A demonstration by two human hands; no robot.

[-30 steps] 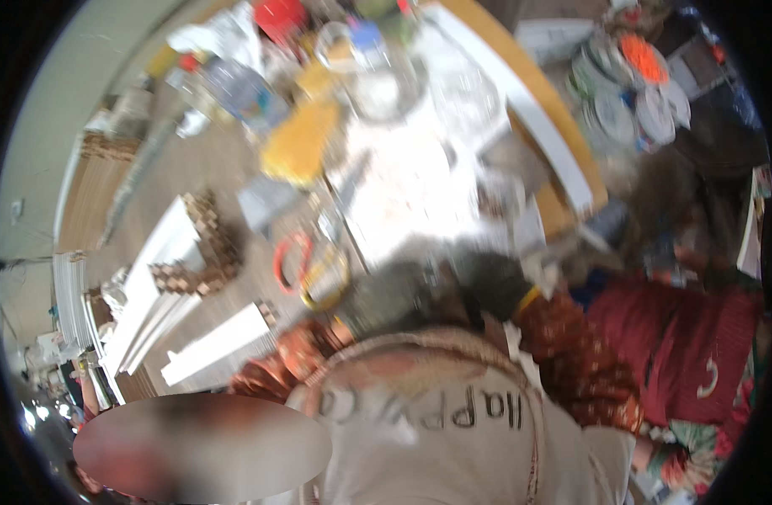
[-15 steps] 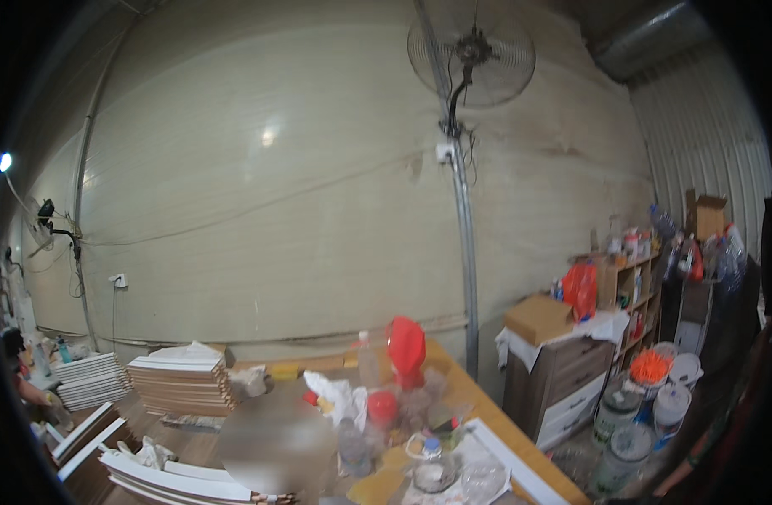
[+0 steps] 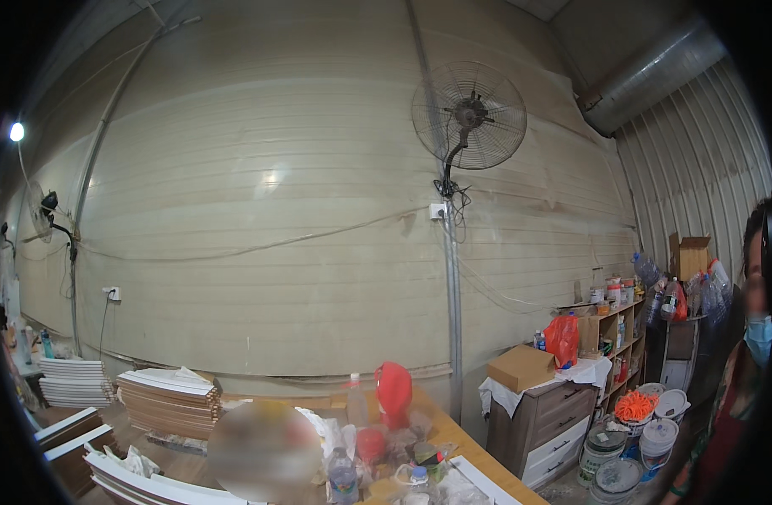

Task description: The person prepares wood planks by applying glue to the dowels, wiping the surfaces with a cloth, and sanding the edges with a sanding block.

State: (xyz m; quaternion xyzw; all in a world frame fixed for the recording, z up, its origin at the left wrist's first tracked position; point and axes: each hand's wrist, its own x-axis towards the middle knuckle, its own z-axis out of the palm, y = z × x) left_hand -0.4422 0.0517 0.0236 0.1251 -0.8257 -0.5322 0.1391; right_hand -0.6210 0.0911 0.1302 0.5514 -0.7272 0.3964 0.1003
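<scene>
**Now your hands are out of view**

Neither hand shows, so you cannot tell how your fingers sit. A second ago your view looked down on the cluttered table; it has since swung up to the wall and its fan (image 3: pixel 468 115). The red jug (image 3: pixel 393 393) and clear bottles (image 3: pixel 344 477) stand at the wooden table's (image 3: pixel 453 438) far edge.

At your twelve o'clock the wall (image 3: pixel 319 252) is matt, ribbed cream panelling; the fan (image 3: pixel 468 115) at one o'clock is dark wire metal. Toward six, the table (image 3: pixel 453 442) shows smooth bare wood, the red jug (image 3: pixel 393 394) glossy plastic. At seven, stacked boards (image 3: pixel 169 397) look raw-edged wood. The cardboard box (image 3: pixel 521 367) at five is matt
</scene>
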